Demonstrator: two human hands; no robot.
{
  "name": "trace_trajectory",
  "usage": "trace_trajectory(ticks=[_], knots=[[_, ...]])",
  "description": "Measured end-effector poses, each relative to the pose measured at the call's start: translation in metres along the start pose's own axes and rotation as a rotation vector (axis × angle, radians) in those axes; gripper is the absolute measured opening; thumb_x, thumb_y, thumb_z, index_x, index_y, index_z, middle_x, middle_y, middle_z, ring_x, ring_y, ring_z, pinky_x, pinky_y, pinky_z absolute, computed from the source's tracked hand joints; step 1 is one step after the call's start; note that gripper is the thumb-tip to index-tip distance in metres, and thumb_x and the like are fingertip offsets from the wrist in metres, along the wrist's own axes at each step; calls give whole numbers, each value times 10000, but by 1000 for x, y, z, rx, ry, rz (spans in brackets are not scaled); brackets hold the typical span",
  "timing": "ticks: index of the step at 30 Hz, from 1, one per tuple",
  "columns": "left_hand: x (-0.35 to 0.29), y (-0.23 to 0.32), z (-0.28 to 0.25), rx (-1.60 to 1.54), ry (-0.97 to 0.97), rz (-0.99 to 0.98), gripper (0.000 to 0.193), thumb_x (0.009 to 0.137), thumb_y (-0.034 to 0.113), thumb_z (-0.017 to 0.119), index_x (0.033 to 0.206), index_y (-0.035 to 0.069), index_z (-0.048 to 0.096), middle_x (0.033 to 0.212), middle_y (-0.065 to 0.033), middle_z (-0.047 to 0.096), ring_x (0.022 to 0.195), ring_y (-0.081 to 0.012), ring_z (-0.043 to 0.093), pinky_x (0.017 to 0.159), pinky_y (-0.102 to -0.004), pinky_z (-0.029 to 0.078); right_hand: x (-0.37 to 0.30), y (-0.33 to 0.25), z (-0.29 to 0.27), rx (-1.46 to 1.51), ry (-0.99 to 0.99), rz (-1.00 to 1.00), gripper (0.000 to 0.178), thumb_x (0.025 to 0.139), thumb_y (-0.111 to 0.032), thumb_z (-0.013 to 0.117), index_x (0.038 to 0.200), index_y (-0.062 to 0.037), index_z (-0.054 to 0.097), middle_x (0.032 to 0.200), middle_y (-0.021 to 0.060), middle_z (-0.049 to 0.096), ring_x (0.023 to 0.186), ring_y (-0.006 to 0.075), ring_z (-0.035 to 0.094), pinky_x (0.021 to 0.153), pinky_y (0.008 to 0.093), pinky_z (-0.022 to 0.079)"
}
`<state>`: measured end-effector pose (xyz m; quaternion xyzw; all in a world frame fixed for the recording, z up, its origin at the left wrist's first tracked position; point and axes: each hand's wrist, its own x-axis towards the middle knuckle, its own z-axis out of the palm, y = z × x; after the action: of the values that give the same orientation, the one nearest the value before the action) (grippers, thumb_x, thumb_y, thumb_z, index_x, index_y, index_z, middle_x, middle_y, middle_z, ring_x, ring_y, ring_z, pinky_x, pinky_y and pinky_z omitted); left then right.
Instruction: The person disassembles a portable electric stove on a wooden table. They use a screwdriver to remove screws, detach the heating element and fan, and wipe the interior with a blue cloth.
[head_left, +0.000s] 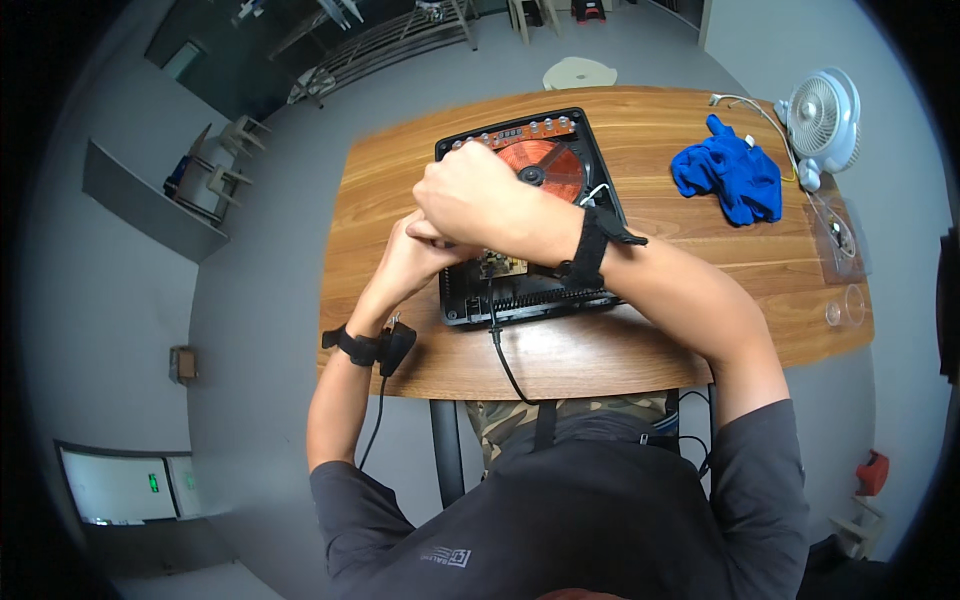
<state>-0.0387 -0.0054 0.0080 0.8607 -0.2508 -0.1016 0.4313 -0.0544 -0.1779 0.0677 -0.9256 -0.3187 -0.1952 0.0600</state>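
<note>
An opened induction cooker [600, 170] lies on the wooden table in front of me, its black housing showing a round copper coil [560, 168], an orange button board [548, 127] along the far edge and a circuit board [503, 265] nearer me. Over the housing's left side, my right hand [468, 198] is closed in a fist-like grip. My left hand [418, 258] sits just below and against it, fingers curled. Whatever lies between the hands is hidden by them. A black power cord [497, 340] runs from the housing's near edge over the table edge.
A crumpled blue cloth [730, 170] lies to the right on the table [640, 340]. Beyond it stand a white fan [822, 115] with a cable, a clear tray [840, 240] and small clear round containers [848, 306]. A white round stool [580, 73] stands behind the table.
</note>
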Motion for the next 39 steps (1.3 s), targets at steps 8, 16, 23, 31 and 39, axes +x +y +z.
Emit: trace_trajectory(ticks=[8, 16, 23, 31, 39], knots=[[-4, -10, -14, -96, -170, -52, 249, 846, 102, 812, 1014, -44, 703, 917, -73, 747, 857, -105, 659, 785, -296, 553, -7, 11, 8, 168, -37, -106, 288, 890, -300, 630, 905, -17, 680, 734, 167, 710, 672, 344, 712, 632, 450, 571], [-4, -11, 5, -156, 78, 130, 377, 789, 118, 832, 1065, -55, 644, 1008, -89, 703, 943, -135, 636, 790, -310, 537, -18, 11, 1, 431, -71, -194, 270, 907, -187, 624, 1099, 1, 594, 1040, 218, 596, 802, 394, 693, 684, 479, 561], [-14, -5, -14, -177, -87, 19, 294, 839, 41, 777, 1089, -32, 638, 1029, -76, 696, 959, -143, 645, 801, -312, 551, -18, 12, 2, 543, -102, -227, 283, 921, -256, 647, 1057, -11, 609, 997, 191, 569, 846, 390, 664, 738, 474, 536], [-15, -13, -6, -125, -38, 139, 309, 854, 60, 789, 1115, -24, 646, 1023, -85, 716, 946, -159, 669, 803, -322, 564, -7, 0, 13, 327, 152, -158, 400, 905, -404, 653, 922, -5, 672, 854, 179, 674, 732, 354, 697, 647, 445, 547], [-10, -3, 1, -19, 17, -7, 222, 843, 39, 789, 1036, -38, 712, 925, -60, 751, 875, -132, 685, 768, -303, 564, -6, 4, 11, 301, -14, -48, 351, 870, -350, 671, 993, -26, 623, 791, 182, 709, 715, 366, 716, 656, 462, 564]])
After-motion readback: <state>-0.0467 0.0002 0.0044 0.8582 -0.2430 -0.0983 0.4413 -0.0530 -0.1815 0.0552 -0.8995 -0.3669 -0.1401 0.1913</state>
